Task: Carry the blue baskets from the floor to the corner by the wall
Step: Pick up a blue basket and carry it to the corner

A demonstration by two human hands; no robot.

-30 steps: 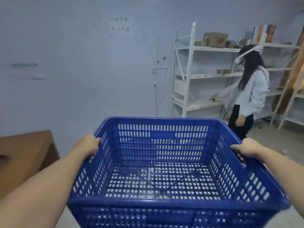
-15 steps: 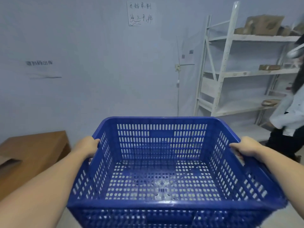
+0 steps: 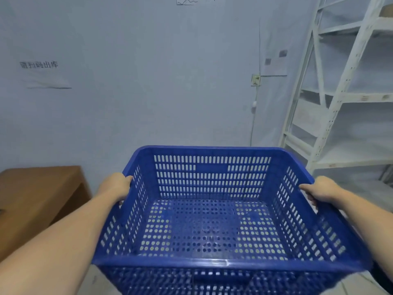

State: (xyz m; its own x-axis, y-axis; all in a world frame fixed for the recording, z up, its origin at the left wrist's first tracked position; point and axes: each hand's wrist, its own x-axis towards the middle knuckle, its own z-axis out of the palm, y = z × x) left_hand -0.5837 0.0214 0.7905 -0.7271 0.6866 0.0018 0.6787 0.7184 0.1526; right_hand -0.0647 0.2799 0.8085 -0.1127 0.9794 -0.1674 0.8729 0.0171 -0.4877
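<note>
I hold an empty blue perforated plastic basket (image 3: 212, 262) in front of me, off the floor, its open top facing up. My left hand (image 3: 116, 186) grips the rim of its left side wall. My right hand (image 3: 321, 189) grips the rim of the right side wall. Both forearms reach in from the bottom corners of the view. The pale wall (image 3: 148, 92) stands close ahead, and the corner of the room (image 3: 258, 60) runs down it right of centre. The floor beneath the basket is hidden.
A brown cardboard box (image 3: 36, 199) sits low at the left against the wall. A white metal shelving rack (image 3: 331, 116) stands at the right. Paper notices (image 3: 44, 75) are stuck on the wall, and a cable hangs from a wall socket (image 3: 255, 79).
The view has swung left and closer to the wall. The shelving has slid toward the right edge and the person beside it has left the view. My grip on the basket is unchanged.
</note>
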